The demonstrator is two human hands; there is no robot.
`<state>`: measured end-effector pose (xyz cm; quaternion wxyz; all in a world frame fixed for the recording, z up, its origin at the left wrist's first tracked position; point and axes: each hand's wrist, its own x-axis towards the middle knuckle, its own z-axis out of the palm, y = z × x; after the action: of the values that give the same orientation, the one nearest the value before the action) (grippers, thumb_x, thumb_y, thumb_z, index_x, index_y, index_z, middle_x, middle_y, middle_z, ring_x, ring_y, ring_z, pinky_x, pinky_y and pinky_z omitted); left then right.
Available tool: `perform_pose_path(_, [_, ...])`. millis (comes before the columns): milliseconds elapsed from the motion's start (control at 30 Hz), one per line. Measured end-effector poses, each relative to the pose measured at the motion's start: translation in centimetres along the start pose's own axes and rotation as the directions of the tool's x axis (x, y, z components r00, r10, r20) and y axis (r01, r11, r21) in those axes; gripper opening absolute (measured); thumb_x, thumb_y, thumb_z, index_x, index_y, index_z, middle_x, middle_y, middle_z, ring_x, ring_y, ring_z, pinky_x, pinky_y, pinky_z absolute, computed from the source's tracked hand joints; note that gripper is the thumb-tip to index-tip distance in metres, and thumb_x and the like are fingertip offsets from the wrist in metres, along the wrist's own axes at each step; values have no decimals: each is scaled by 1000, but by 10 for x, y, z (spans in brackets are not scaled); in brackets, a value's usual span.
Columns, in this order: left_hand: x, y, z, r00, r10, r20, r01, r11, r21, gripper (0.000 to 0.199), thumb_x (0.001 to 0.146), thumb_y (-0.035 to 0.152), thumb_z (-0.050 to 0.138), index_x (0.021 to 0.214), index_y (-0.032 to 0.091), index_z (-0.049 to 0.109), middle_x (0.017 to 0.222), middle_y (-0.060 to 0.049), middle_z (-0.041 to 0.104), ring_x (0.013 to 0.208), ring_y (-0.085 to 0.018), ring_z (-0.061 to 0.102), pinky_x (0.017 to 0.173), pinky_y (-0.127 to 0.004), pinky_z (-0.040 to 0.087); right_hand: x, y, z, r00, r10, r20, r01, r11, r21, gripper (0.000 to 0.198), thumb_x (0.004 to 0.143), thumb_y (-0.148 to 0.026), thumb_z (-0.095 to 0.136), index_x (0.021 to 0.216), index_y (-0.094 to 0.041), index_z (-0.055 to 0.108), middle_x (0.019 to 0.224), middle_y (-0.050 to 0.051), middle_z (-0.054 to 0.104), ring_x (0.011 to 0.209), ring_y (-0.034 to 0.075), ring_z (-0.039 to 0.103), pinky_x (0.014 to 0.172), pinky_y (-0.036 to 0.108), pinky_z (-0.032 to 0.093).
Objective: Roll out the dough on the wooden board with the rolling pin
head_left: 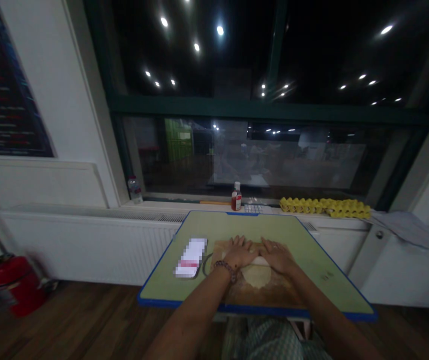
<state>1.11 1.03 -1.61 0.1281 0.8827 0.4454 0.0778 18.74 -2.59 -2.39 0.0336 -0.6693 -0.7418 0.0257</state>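
A flat, roundish sheet of pale dough [256, 276] lies on a floured brown wooden board [261, 297]. Across its far edge is a pale strip that looks like a rolling pin [260, 261], mostly covered by both hands. My left hand [240, 252] rests palm down over its left part, fingers stretched forward, a beaded bracelet at the wrist. On the right part lies my right hand [277, 256], also flat with fingers extended. The thumbs nearly meet above the dough. What is under the palms is hidden.
The board sits on a small green table [214, 225] with a blue edge. Left of it lies a phone [191, 257], its screen pixelated. On the windowsill are a small bottle [236, 197], yellow egg trays [325, 207] and a clear bottle [134, 190]. A red fire extinguisher [17, 285] stands far left.
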Motion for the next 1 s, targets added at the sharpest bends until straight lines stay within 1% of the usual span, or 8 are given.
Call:
perform_pose_path(133, [-12,6,-6,1000,-18,13,18,1000,-10,61,98,60,31,144,24,46,155,-10,39,147,-30,25,119,-52,19,-12,-1,3,994,-100,-45,100,995,-13,53,99,-32,24,146,-21,45,152,4,43,144,23,33,118,40,19])
perform_pose_path(233, [-20,7,-10,999,19,26,-18,1000,-26,68,96,63,30,148,21,41,157,-12,37,148,-29,25,119,-47,21,-19,-2,4,987,-133,-90,132,991,-19,54,100,-29,21,145,-18,47,151,6,46,142,21,36,119,39,21])
perform_pose_path(433, [-32,3,-12,993,112,36,-110,993,-37,91,84,77,44,152,17,34,158,-15,35,145,-32,31,116,-43,28,-30,-5,4,973,-159,-167,160,987,-5,53,100,-29,21,142,-15,51,149,7,47,142,19,37,119,36,22])
perform_pose_path(567, [-43,8,-12,985,169,29,-169,985,-23,98,80,78,50,150,10,38,154,-19,39,144,-33,34,117,-39,28,-42,-8,5,971,-133,-200,138,990,11,56,102,-34,18,143,-12,49,149,10,46,142,20,37,119,37,24])
perform_pose_path(667, [-51,12,-8,979,203,-6,-203,979,2,101,75,79,55,148,10,41,152,-20,42,142,-34,36,117,-40,27,-52,-11,5,972,-110,-209,116,993,18,56,102,-36,19,143,-13,49,146,10,50,140,21,40,117,38,29])
perform_pose_path(767, [-54,12,-4,975,220,-32,-219,975,32,107,72,82,56,148,8,40,152,-22,40,142,-35,36,118,-44,25,-56,-15,2,972,-105,-210,111,994,18,53,101,-35,22,142,-16,52,144,8,53,139,21,42,116,37,30])
perform_pose_path(900, [-44,6,0,974,221,-51,-217,974,69,112,68,86,56,149,10,39,153,-22,40,142,-36,36,118,-45,24,-51,-19,-4,979,-72,-193,74,997,5,53,101,-35,24,139,-15,55,142,12,55,137,24,45,115,40,31])
perform_pose_path(1000, [-32,1,-1,976,211,-56,-206,975,86,112,66,87,56,148,12,40,153,-20,41,143,-36,34,119,-45,22,-41,-20,-9,983,-85,-160,83,996,-15,47,99,-28,31,138,-18,56,141,9,55,138,23,43,116,39,27])
